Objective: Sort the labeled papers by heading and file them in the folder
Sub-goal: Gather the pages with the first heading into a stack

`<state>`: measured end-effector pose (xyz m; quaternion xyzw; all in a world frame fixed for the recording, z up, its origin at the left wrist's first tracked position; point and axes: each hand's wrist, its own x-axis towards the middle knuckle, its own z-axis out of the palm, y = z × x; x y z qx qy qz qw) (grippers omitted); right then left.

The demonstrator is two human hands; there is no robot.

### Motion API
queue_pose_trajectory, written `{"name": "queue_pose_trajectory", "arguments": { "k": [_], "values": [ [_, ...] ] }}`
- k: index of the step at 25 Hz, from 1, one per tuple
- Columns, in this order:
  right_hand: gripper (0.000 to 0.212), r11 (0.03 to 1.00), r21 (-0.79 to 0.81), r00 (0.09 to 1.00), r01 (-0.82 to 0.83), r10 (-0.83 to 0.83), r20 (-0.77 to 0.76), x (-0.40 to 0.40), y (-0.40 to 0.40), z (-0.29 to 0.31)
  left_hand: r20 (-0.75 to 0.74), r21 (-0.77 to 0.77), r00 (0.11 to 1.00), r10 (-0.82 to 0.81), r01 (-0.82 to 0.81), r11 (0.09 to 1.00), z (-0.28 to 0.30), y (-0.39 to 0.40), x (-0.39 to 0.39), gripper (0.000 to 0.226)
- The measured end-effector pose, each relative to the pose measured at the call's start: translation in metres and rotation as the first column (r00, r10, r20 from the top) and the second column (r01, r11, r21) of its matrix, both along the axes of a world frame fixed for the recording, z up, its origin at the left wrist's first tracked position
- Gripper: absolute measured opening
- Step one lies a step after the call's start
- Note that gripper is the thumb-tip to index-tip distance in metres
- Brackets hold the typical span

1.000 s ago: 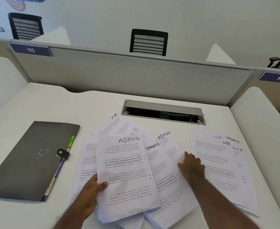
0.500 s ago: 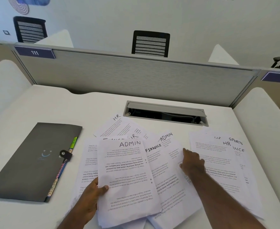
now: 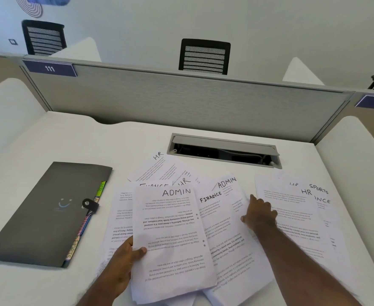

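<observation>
Labeled papers [image 3: 223, 219] under both hands, grey folder [image 3: 44, 215] to the left

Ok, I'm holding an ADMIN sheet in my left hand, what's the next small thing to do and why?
Probably slide out the second ADMIN sheet under your right hand and add it to the ADMIN sheet in your left hand. Its heading matches, and the folder is still clasped shut.

Two bare forearms reach in from the bottom edge — no sleeves, watch or rings visible on the left hand [image 3: 124, 259] or right hand [image 3: 258, 215].
</observation>
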<state>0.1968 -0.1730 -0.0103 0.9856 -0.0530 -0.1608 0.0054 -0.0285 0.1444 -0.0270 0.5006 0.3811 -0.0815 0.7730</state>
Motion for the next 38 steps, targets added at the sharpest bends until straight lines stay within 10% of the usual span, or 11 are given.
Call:
{"name": "queue_pose_trajectory", "arguments": {
  "k": [11,20,25,31,38],
  "values": [
    [0.019,0.919,0.347,0.982,0.186,-0.185,-0.039,0.005,-0.019,0.008,-0.003,-0.019,1.0,-0.021,0.021,1.0,-0.002,0.001,0.001,0.037],
    [0.018,0.793,0.606,0.944,0.062,-0.244,0.222,0.017,-0.049,0.069,-0.006,0.009,0.999,-0.042,0.042,0.999,-0.004,-0.005,0.002,0.035],
    [0.022,0.744,0.664,0.779,0.067,-0.455,0.431,0.016,-0.068,0.098,-0.002,0.024,0.999,-0.051,0.051,0.998,-0.002,-0.008,0.003,0.034],
    [0.031,0.449,0.893,0.573,-0.026,-0.726,0.382,0.026,-0.086,0.119,-0.022,0.048,0.999,-0.035,0.036,0.998,-0.003,-0.01,0.002,0.034],
    [0.012,0.223,0.972,0.831,0.077,-0.553,0.061,-0.013,-0.044,0.075,-0.004,0.011,0.999,-0.053,0.053,0.999,0.002,-0.019,0.007,0.031]
  ]
}}
